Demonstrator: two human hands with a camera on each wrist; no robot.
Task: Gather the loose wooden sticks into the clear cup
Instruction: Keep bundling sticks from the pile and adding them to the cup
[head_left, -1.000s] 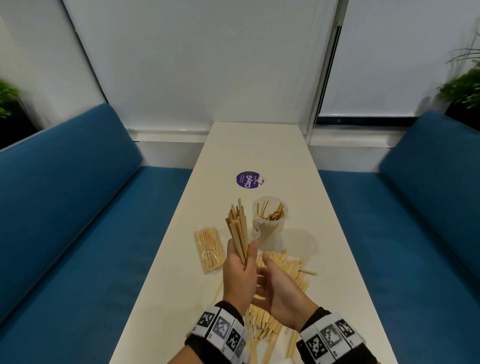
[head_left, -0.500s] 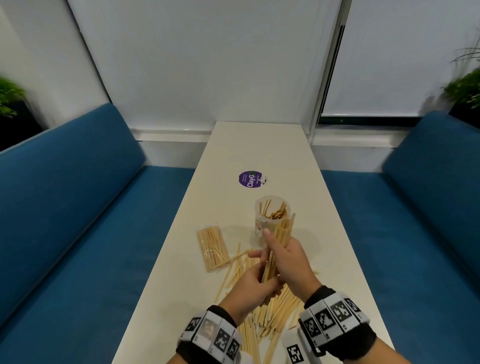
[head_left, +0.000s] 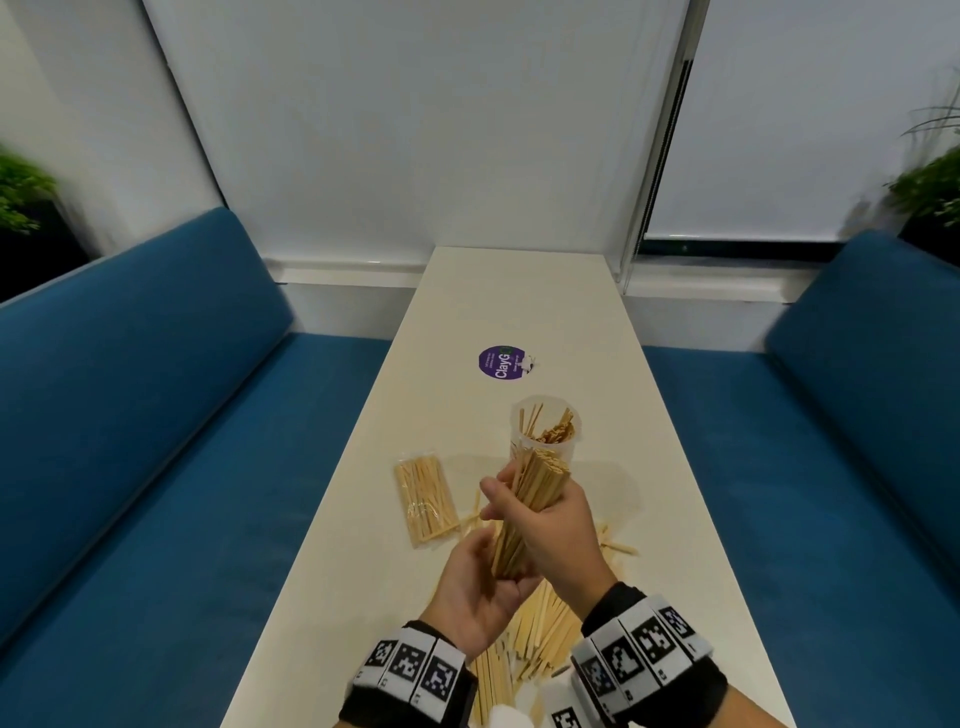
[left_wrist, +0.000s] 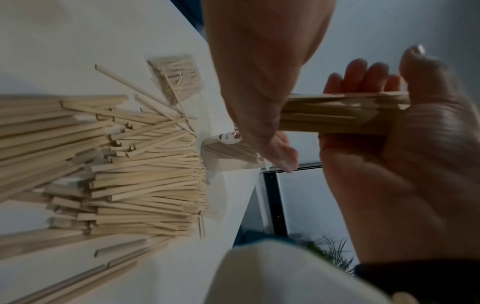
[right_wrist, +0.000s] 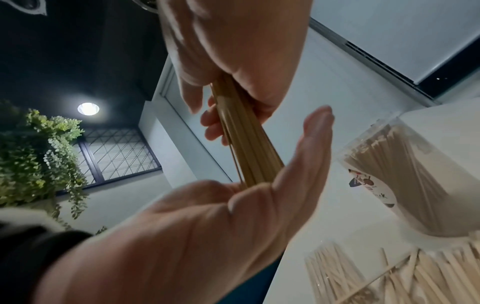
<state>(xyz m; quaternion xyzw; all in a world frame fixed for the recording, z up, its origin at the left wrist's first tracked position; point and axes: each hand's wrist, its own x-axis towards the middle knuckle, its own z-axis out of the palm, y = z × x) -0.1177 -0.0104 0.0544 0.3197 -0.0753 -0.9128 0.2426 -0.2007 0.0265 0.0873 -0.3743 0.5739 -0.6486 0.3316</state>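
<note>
My right hand (head_left: 558, 525) grips a bundle of wooden sticks (head_left: 537, 486), tilted with its top end just in front of the clear cup (head_left: 545, 452). The cup stands upright on the white table (head_left: 519, 291) with several sticks inside. My left hand (head_left: 475, 592) lies open under the bundle, and the sticks' lower ends rest on its palm (right_wrist: 259, 197). In the left wrist view the right hand's fingers (left_wrist: 363, 76) curl round the bundle (left_wrist: 335, 115). A pile of loose sticks (head_left: 540, 639) lies on the table beneath both hands.
A clear packet of sticks (head_left: 423, 499) lies left of the cup. A purple round sticker (head_left: 501, 364) sits farther up the table. Blue benches (head_left: 156, 415) run along both long sides of the narrow table, and the table's edges are near on both sides.
The bundle passed from my left hand to my right hand and moved right, toward the cup. My left hand dropped below it and opened under the lower ends.
</note>
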